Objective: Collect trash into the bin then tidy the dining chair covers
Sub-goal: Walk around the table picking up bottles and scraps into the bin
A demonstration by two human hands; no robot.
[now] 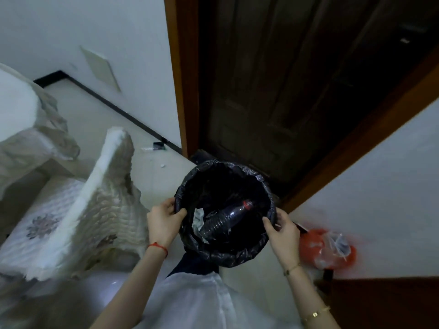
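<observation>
A round bin [237, 254] lined with a black plastic bag is held up in front of me by both hands. My left hand [164, 220] grips its left rim and my right hand [281, 230] grips its right rim. Inside lie a clear plastic bottle with a red cap [225, 218] and a crumpled white paper [197, 218]. To the left stands a dining chair [95, 210] under a rumpled white quilted cover with a flower pattern. Small scraps of trash [154, 147] lie on the floor by the wall.
A dark wooden door [273, 91] in an orange-brown frame is straight ahead. An orange plastic bag [327, 249] lies on the floor at the right wall. A second covered chair [26, 129] stands at the far left. Pale floor tiles run between the chairs and the wall.
</observation>
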